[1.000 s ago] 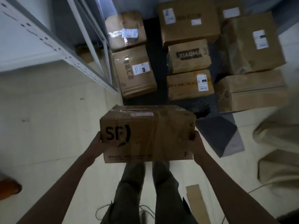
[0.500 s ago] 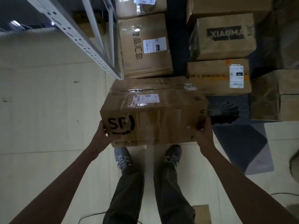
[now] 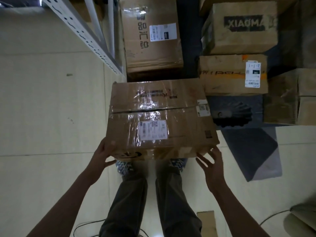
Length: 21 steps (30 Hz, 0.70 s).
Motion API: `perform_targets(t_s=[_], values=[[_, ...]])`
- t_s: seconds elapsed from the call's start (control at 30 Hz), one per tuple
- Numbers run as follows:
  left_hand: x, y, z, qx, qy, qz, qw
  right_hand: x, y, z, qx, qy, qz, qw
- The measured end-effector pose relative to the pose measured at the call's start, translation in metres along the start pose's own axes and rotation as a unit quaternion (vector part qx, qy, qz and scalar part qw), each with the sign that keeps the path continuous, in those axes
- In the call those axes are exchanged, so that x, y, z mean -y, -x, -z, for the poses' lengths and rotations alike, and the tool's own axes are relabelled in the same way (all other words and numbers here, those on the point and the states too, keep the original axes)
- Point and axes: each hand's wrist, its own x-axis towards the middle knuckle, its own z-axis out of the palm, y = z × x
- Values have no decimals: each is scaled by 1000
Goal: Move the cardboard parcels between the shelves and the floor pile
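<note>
Cardboard parcel (image 3: 159,120) wrapped in shiny clear tape, white label on top, left hand (image 3: 102,155) pressed on its corner, right hand (image 3: 212,164) fingers spread, touching its edge

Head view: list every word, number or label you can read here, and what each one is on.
"XIAOMA", with more cut off or blurred: black print on the far right parcel.
"1-1-2": handwritten on the white label of the flat parcel below it.
Chinese characters on the tall parcel: too blurred to read.
Held parcel: shipping label, red print and black logo are unreadable.
</note>
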Motion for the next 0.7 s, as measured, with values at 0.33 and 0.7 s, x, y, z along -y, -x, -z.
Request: perform_targets(t_s=[0.33,0.7], values=[[9,-3,-2,23,-60,4,998,-1,6,-25,-28,-54,-34,998],[-21,-57,-5,9,-97,-58,994,15,-53,-46,-3,-86,-77,993]])
